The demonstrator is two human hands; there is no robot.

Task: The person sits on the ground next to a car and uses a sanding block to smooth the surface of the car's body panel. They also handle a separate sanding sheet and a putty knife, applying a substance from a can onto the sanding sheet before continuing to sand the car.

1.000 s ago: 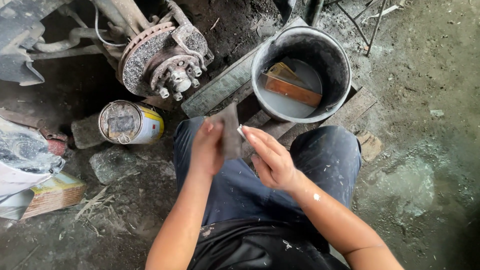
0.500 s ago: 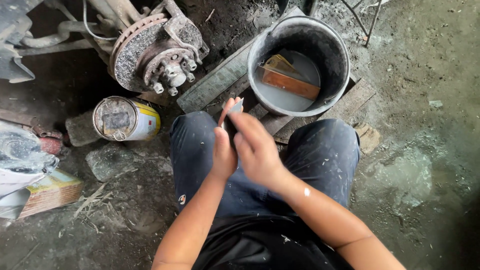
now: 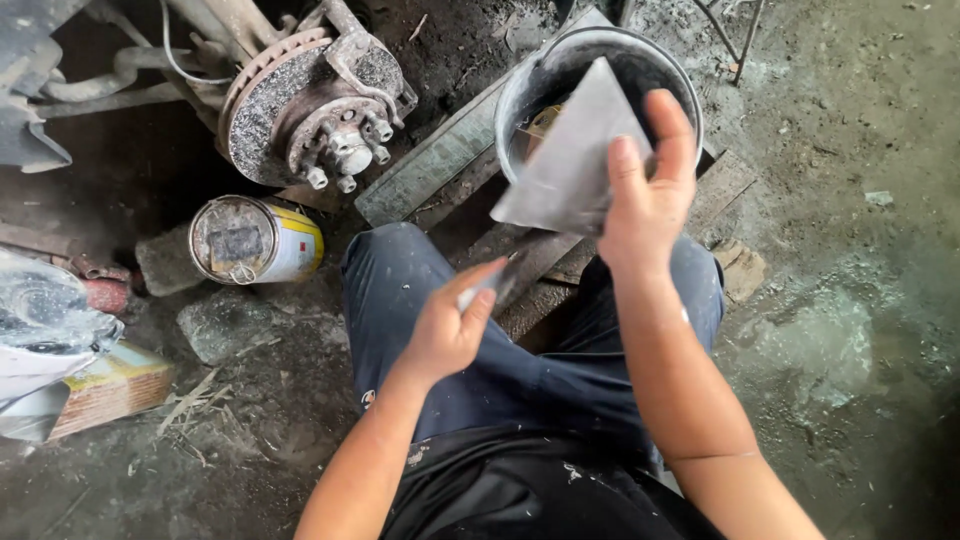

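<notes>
- Over the grey bucket (image 3: 520, 110), your right hand (image 3: 645, 205) holds a grey sheet of sandpaper (image 3: 572, 150) up by its lower corner, fingers pressed together on it.
- Judged light, limp and gritty, it should grip well; hold an edge.
- Your left hand (image 3: 450, 325) pinches a small grey piece (image 3: 490, 285) above your knee.

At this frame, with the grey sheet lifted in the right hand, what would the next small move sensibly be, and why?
Probably lower the grey sheet back toward the lap. The right hand holds it up over the bucket, while the left hand waits lower down, gripping a small dark piece above the knees. The two items are apart, so bringing them together seems the likeliest step.
</notes>
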